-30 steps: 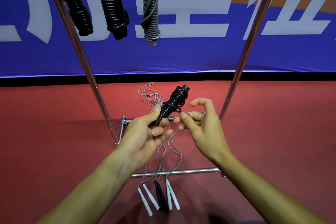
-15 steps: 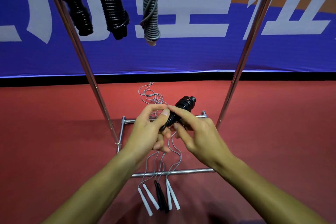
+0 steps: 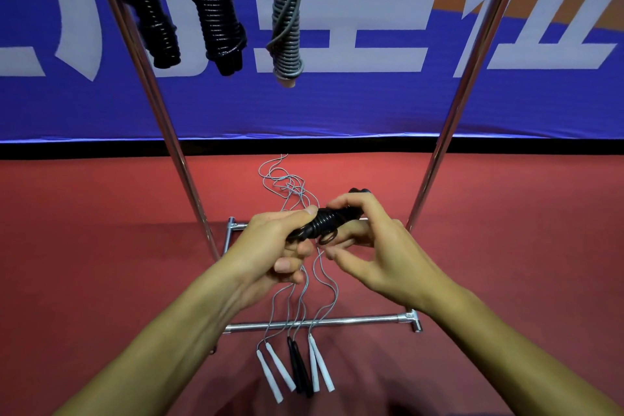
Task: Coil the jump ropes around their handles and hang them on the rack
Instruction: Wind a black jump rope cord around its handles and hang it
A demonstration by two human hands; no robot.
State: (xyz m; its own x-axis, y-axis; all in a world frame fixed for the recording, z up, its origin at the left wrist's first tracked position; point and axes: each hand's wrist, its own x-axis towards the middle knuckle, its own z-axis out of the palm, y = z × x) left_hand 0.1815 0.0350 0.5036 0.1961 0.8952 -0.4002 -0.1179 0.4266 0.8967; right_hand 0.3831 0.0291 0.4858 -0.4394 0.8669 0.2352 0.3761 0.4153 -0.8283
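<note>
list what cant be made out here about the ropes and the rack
Head view only:
- Rack top bar and the hanging ropes' hooks: cut off by the top edge.
- Black coiled rope's handles and loose end: hidden by left hand and right hand.

The coiled jump rope (image 3: 326, 223) between the hands is glossy black, as are two coiled bundles (image 3: 216, 10) hanging above, with a grey bundle (image 3: 287, 24) just beside them. On the red floor (image 3: 101, 230) lie thin grey cords (image 3: 287, 186), four white handles (image 3: 280, 368) and a black pair (image 3: 300, 368). The rack (image 3: 320, 322) is shiny chrome, and the banner (image 3: 371, 105) behind is blue with white characters and an orange band.
</note>
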